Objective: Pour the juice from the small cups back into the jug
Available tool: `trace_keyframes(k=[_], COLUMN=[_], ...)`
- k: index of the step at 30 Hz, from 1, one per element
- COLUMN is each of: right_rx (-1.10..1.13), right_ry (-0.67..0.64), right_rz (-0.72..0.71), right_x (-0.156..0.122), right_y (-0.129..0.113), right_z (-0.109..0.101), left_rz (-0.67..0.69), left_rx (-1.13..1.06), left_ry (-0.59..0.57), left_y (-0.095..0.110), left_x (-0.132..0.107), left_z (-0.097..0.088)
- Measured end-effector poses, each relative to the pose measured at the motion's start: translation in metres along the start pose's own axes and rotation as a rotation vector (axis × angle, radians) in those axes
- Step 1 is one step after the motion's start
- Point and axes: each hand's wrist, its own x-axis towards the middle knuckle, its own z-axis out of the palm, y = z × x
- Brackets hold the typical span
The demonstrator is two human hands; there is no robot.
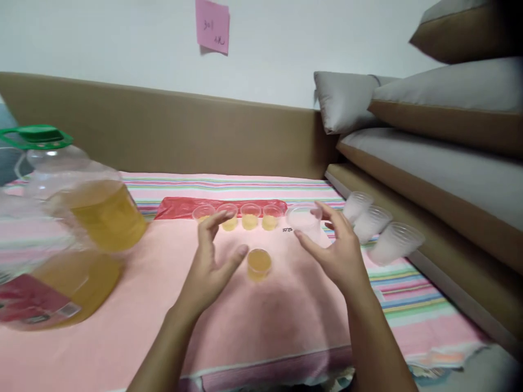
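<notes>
A small clear cup of yellow liquid (259, 264) stands alone on the pink cloth (134, 316). My left hand (212, 261) hovers just left of it, fingers spread, holding nothing. My right hand (337, 247) is open to the right of the cup, its fingers close to an empty clear cup (304, 219). Behind them a row of several cups with yellow liquid (239, 216) stands in front of a red sheet (175, 207).
A large clear jug of yellow liquid (61, 228) with a green cap looms at the left. Stacks of empty cups (382, 228) lie on their sides at the right, by grey and brown cushions (441, 152). A pink note (212, 25) is on the wall.
</notes>
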Motion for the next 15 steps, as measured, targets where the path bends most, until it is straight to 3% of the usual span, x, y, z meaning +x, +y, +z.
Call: trace_keyframes(k=[5, 9, 15], right_rx=[0.091, 0.148, 0.135], right_ry=[0.327, 0.542, 0.633], right_rz=[0.276, 0.346, 0.464], right_x=[0.014, 0.003, -0.031], right_y=[0.037, 0.065, 0.110], right_z=[-0.051, -0.092, -0.141], left_rz=[-0.067, -0.110, -0.142], left_rx=[0.021, 0.050, 0.020], left_ry=[0.192, 0.226, 0.210], left_y=[-0.019, -0.021, -0.020], left_x=[-0.010, -0.018, -0.017], left_z=[-0.005, -0.004, 0.000])
